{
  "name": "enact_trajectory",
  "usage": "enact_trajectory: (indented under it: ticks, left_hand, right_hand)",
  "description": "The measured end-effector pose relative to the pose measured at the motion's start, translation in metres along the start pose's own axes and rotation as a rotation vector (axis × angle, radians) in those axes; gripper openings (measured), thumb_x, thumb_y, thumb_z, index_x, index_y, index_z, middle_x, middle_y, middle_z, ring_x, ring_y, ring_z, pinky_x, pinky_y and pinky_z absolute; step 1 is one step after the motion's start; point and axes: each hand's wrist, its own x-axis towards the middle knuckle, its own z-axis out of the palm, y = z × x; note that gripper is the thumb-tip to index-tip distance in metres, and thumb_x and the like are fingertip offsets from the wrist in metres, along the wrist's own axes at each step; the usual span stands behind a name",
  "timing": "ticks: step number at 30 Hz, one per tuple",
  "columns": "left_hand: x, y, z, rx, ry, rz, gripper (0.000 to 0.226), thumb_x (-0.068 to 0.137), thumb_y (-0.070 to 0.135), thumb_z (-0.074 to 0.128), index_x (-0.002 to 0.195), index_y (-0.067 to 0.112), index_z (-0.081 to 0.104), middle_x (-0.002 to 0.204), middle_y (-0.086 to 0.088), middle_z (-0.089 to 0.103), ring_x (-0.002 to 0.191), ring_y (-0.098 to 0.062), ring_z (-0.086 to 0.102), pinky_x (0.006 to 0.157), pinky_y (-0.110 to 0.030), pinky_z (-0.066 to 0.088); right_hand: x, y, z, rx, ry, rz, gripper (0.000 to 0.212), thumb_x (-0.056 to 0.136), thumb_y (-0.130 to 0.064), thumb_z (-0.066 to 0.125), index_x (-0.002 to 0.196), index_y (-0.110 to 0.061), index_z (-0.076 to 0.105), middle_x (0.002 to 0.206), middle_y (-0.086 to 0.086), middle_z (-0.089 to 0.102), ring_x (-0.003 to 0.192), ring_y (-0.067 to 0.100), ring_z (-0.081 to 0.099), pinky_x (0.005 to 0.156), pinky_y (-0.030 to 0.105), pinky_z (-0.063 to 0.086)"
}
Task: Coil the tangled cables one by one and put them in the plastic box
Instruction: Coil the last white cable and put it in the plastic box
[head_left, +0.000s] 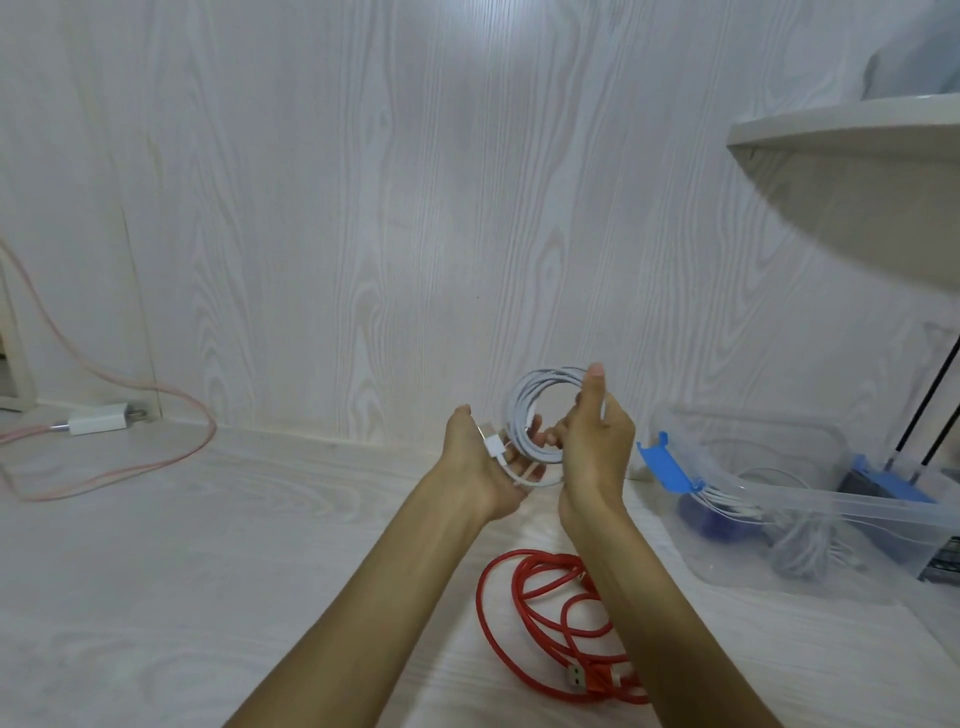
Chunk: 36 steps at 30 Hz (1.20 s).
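A white cable is wound into a round coil held up between both hands above the surface. My right hand grips the coil's right side, thumb pointing up. My left hand holds the coil's lower left, with the white USB plug end lying across its fingers. A red cable lies loosely tangled on the surface below my right forearm, its USB plug at the near side. The clear plastic box with blue latches stands to the right and holds coiled white cables.
A pink cable with a white charger plug loops across the far left of the surface. A white shelf juts out at upper right. A wood-grain wall stands close behind.
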Motion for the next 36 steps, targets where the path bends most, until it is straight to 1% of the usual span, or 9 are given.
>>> enact_trajectory:
  ticks: [3,6,11,14,18,23,29,33,36]
  left_hand:
    - [-0.003,-0.013,0.009,0.062,-0.041,0.041,0.076,0.093,0.065,0.025,0.113,0.001,0.062,0.119,-0.014,0.065,0.115,-0.026,0.059,0.104,-0.039,0.041]
    - [-0.009,-0.019,0.014,0.499,-0.110,0.215,0.087,0.081,0.080,0.020,0.135,0.018,0.048,0.126,-0.001,0.060,0.109,-0.019,0.059,0.100,-0.039,0.041]
    - [-0.012,-0.005,0.006,1.219,-0.276,0.370,0.064,0.083,0.063,0.051,0.128,0.018,0.057,0.124,0.005,0.063,0.090,0.005,0.061,0.071,-0.013,0.052]
    - [-0.010,-0.015,0.011,1.223,-0.284,0.580,0.047,0.099,0.046,0.035,0.126,0.016,0.058,0.122,0.004,0.062,0.097,-0.002,0.061,0.082,-0.019,0.051]
    - [-0.001,-0.028,0.013,1.266,0.021,0.944,0.053,0.103,0.040,0.019,0.109,0.011,0.063,0.105,-0.006,0.068,0.093,-0.013,0.060,0.084,-0.030,0.043]
    - [0.005,-0.017,0.006,0.791,-0.074,0.840,0.047,0.104,0.033,0.023,0.092,0.022,0.067,0.089,0.006,0.071,0.083,0.002,0.065,0.082,-0.011,0.048]
    - [0.009,-0.008,0.002,0.588,-0.004,0.790,0.048,0.104,0.037,0.022,0.087,0.017,0.062,0.048,0.011,0.047,0.051,-0.004,0.052,0.069,-0.021,0.046]
    - [0.006,0.017,-0.007,0.746,0.019,0.911,0.046,0.104,0.033,0.025,0.083,0.012,0.060,0.048,0.010,0.036,0.042,-0.002,0.036,0.056,-0.021,0.045]
    - [-0.001,0.038,-0.019,1.093,-0.019,0.900,0.045,0.104,0.033,0.029,0.076,0.011,0.057,0.054,0.006,0.042,0.049,-0.007,0.038,0.057,-0.026,0.037]
  right_hand:
    - [0.007,-0.002,-0.008,0.077,0.116,0.029,0.045,0.096,-0.048,0.041,0.062,-0.019,0.044,0.038,-0.009,0.041,0.036,0.004,0.043,0.041,0.016,0.040]
    - [0.017,-0.011,-0.016,0.187,0.188,0.073,0.040,0.098,-0.045,0.039,0.069,-0.019,0.045,0.031,-0.013,0.036,0.034,0.001,0.042,0.039,0.012,0.038]
    - [0.031,-0.027,-0.031,0.350,0.298,0.071,0.042,0.099,-0.043,0.037,0.066,-0.018,0.040,0.029,-0.014,0.037,0.034,0.002,0.042,0.064,0.025,0.043]
    - [0.026,-0.024,-0.027,0.381,0.266,0.096,0.043,0.099,-0.044,0.037,0.066,-0.017,0.040,0.034,-0.012,0.039,0.038,0.004,0.045,0.066,0.026,0.044]
    - [0.015,-0.019,-0.013,0.437,0.163,0.120,0.044,0.100,-0.043,0.036,0.064,-0.017,0.036,0.036,-0.012,0.035,0.036,0.002,0.042,0.065,0.026,0.043]
    - [-0.004,-0.011,0.003,0.334,0.120,0.118,0.048,0.099,-0.046,0.033,0.063,-0.017,0.041,0.051,-0.009,0.046,0.052,0.007,0.047,0.063,0.023,0.039]
    - [-0.024,0.005,0.014,0.140,0.029,0.145,0.047,0.098,-0.052,0.026,0.075,-0.017,0.048,0.076,-0.008,0.053,0.069,-0.003,0.048,0.060,0.017,0.033]
    - [-0.014,0.010,0.009,-0.141,-0.109,0.006,0.027,0.101,-0.038,0.031,0.097,-0.017,0.047,0.101,0.002,0.053,0.082,0.008,0.050,0.066,0.016,0.036]
    - [0.005,-0.010,-0.013,-0.402,-0.303,-0.435,0.037,0.099,-0.026,0.043,0.134,-0.018,0.034,0.132,-0.002,0.036,0.114,0.011,0.043,0.089,0.014,0.033]
